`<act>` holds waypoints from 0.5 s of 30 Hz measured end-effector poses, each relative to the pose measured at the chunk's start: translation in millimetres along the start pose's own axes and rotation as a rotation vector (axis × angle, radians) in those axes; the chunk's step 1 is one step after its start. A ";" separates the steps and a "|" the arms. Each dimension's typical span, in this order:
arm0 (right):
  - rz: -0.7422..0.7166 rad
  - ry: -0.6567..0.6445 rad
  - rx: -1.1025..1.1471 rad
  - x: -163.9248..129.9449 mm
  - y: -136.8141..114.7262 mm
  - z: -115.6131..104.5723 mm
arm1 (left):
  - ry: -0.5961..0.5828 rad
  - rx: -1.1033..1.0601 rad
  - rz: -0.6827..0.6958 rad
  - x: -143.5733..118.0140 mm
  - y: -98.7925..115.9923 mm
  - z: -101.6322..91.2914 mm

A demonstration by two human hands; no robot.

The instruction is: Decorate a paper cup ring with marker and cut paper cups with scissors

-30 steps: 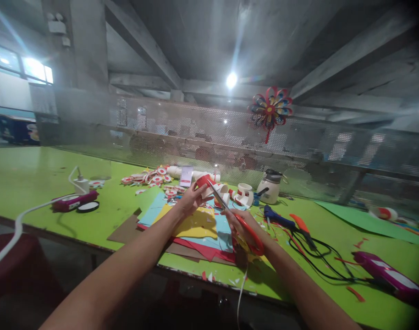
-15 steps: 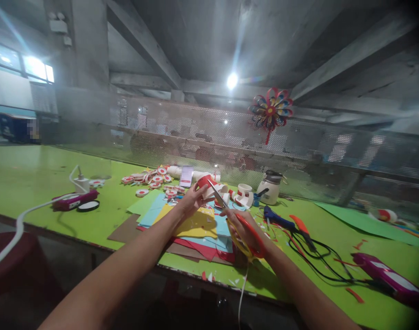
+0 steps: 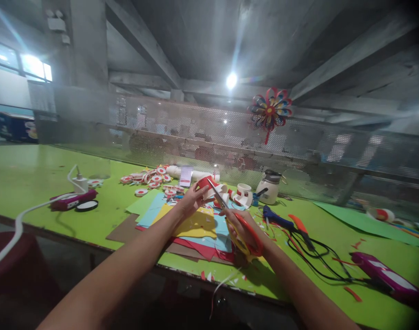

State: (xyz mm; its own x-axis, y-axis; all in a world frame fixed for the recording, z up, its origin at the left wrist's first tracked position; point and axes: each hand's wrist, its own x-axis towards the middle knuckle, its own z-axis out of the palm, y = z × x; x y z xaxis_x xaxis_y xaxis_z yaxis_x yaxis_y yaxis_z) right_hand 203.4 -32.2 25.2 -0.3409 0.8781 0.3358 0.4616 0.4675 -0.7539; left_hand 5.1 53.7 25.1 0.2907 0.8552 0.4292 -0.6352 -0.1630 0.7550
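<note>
Just above the middle of the frame, the left hand (image 3: 192,201) pinches a red and white paper piece (image 3: 206,184) with its fingers closed on the near edge, holding it up over the stack of coloured sheets (image 3: 192,224) on the green counter (image 3: 41,183). The right hand (image 3: 242,224) has its fingers through the orange handles of the scissors (image 3: 230,215), the blades parted a little and set against the piece's right edge (how deep the cut runs cannot be told). Behind the piece, toward the upper left, lies a scatter of small red and white discs (image 3: 151,178), so a good many cuts look finished, while the held piece seems only partly trimmed and the sheets below remain largely whole. Trimmings (image 3: 209,276) dot the counter's near edge. To the right lie a glue gun (image 3: 276,217) with black cords and a pink device (image 3: 384,275); another pink device (image 3: 74,200) sits at the left.
</note>
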 end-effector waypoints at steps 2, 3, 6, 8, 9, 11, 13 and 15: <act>-0.015 0.013 -0.020 -0.1 -1.3 -1.0 | -0.005 0.002 -0.010 -0.4 -0.1 0.5; -0.020 0.020 -0.030 -0.1 -2.0 -1.3 | -0.007 0.003 -0.014 -0.7 -0.1 0.7; -0.025 0.035 -0.058 -0.1 -4.1 -1.7 | -0.018 0.006 -0.024 -2.2 0.5 0.8; -0.026 0.038 -0.072 -0.5 -5.6 -1.5 | -0.029 0.010 -0.032 -3.0 2.2 -0.5; -0.026 0.038 -0.077 -0.7 -6.2 -1.4 | -0.033 0.014 -0.037 -3.3 3.5 -1.7; -0.026 0.034 -0.084 -0.7 -7.0 -1.5 | -0.040 0.026 -0.052 -3.1 7.1 -5.4; -0.029 0.024 -0.088 -0.3 -7.2 -1.9 | -0.049 0.046 -0.072 -2.0 11.5 -10.3; -0.032 0.010 -0.091 0.3 -7.7 -2.7 | -0.063 0.071 -0.090 -0.3 16.3 -15.4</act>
State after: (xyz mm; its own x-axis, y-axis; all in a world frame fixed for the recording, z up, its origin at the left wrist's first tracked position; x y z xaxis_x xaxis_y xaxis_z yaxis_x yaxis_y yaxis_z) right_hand 202.0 -35.3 32.6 -0.3489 0.8633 0.3647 0.5234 0.5023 -0.6883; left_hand -16.3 58.3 29.7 0.3902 0.8354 0.3871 -0.5529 -0.1236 0.8241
